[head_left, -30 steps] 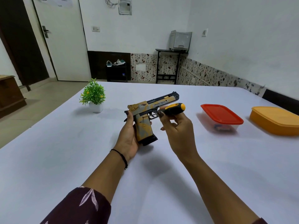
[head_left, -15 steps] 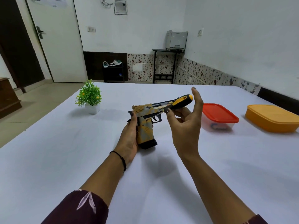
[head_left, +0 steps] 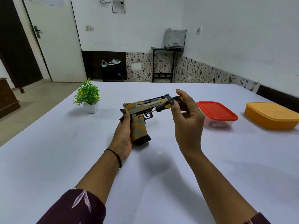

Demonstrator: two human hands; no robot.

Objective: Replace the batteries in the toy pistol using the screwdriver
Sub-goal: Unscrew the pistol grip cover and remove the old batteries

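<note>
Left hand (head_left: pixel 123 136) grips toy pistol (head_left: pixel 142 117) upright by its grip above the table (head_left: pixel 64 159), right hand (head_left: pixel 186 117) pinches screwdriver (head_left: pixel 163 107), tip at frame screw; keep shaft square, press firmly while turning.

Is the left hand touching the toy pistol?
Touching. The head view shows the left hand curled round the handle of the toy pistol, thumb on its back end.

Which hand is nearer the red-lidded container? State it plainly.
Right. The right hand, holding the screwdriver, is just beside the red-lidded container; the left hand, gripping the toy pistol, is farther away.
</note>
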